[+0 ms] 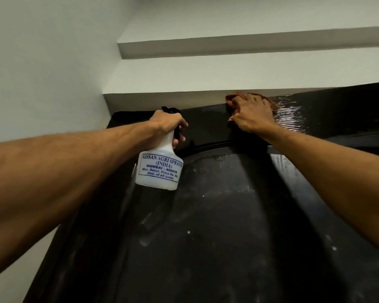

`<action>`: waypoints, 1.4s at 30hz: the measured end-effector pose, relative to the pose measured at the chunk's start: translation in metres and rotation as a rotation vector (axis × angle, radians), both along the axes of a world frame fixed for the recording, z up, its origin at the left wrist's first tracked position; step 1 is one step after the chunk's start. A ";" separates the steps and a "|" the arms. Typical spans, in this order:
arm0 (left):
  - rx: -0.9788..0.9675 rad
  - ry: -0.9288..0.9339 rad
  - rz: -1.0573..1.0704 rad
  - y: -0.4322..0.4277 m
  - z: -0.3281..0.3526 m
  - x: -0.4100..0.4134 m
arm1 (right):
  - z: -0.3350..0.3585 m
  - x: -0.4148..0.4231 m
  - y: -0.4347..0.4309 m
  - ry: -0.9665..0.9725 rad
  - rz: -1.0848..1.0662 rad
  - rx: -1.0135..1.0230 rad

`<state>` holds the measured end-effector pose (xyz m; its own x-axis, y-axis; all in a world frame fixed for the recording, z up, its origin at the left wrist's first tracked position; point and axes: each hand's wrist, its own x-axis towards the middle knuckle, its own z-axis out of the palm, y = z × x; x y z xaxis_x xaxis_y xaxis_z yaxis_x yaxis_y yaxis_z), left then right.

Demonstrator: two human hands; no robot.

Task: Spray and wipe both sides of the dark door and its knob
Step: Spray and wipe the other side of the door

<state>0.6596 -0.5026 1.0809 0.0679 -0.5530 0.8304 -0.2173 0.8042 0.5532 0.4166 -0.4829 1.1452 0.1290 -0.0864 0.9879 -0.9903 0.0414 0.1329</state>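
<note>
The dark door (206, 226) fills the lower half of the view, its panel marked with pale smudges and specks. My left hand (170, 123) grips the black trigger head of a white spray bottle (159, 169) with blue lettering, held up near the door's upper left. My right hand (253, 113) presses a reddish-brown cloth (233, 98) flat against the top strip of the dark frame. Wet streaks shine just right of that hand. The knob is out of view.
A white wall (42, 73) stands to the left. White stepped ledges (228, 44) of the ceiling run above the door. The door's top edge meets the ledge close above my right hand.
</note>
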 end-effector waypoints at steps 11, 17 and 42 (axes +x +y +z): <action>-0.008 0.022 -0.003 -0.050 -0.008 0.109 | 0.008 0.127 -0.068 0.113 0.009 0.048; 0.002 0.079 0.057 -0.065 -0.017 0.153 | -0.023 0.233 -0.118 0.389 0.019 0.216; 0.046 -0.033 -0.120 -0.010 -0.032 0.040 | -0.060 0.013 -0.018 0.084 0.044 0.009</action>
